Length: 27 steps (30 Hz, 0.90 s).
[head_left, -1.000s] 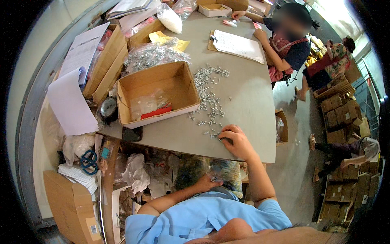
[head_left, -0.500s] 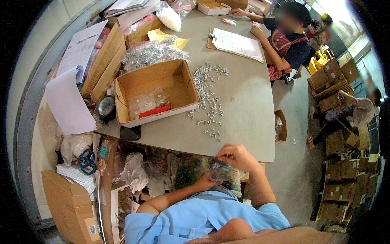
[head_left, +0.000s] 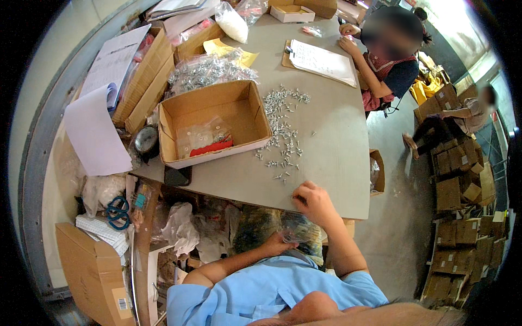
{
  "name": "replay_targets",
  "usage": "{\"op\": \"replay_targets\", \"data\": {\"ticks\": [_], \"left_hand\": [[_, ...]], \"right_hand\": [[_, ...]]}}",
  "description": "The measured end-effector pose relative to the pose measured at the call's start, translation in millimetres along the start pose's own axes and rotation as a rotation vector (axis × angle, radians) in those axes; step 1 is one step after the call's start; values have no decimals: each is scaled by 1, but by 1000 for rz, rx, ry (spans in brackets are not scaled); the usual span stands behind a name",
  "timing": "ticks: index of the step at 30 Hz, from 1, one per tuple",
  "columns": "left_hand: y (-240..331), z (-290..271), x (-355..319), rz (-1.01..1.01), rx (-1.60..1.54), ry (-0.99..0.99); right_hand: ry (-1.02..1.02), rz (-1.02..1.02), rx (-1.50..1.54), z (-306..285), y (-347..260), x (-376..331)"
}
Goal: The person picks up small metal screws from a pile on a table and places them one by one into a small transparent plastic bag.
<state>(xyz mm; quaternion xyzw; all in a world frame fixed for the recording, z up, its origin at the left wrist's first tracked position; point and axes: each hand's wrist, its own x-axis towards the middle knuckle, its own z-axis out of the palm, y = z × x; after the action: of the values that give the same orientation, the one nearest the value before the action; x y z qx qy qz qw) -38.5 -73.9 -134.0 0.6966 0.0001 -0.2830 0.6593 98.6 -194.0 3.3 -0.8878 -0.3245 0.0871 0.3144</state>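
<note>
In my left hand (head_left: 278, 244), held low in front of my blue shirt, is a small clear plastic bag (head_left: 295, 227). The fingers close on its lower part. My right hand (head_left: 315, 204) is at the near edge of the table (head_left: 331, 146), its fingers curled downward; whatever they may hold is hidden. Just beyond the right hand lies a loose spread of small silver screws (head_left: 283, 130), a few of them straggling toward me. Left of the screws stands an open cardboard box (head_left: 215, 122) containing clear packets and a red strip.
Filled bags of metal hardware (head_left: 209, 73) are heaped behind the box. A clipboard with papers (head_left: 321, 62) lies at the far right, near a seated co-worker (head_left: 389, 65). Blue-handled scissors (head_left: 117, 212) rest at the left. Cartons (head_left: 457, 244) are stacked along the right side.
My right hand has left the clear bag and moved up and forward to the table edge. My left hand stays low with the bag. The co-worker's hands have come together.
</note>
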Motion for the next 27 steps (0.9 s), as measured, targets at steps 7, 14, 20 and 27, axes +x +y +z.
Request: {"op": "replay_targets", "data": {"ticks": [7,14,20,27], "left_hand": [[0,2,-1,6,-84,23],[-8,1,1,11,-47,27],[-14,2,8,61,-33,-17],[-31,4,21,314,67,107]], "right_hand": [[24,37,121,0,-9,13],[287,-105,-64,27,-2,44],[142,-6,-69,17,-3,17],[-183,-23,168,-8,-14,-26]]}}
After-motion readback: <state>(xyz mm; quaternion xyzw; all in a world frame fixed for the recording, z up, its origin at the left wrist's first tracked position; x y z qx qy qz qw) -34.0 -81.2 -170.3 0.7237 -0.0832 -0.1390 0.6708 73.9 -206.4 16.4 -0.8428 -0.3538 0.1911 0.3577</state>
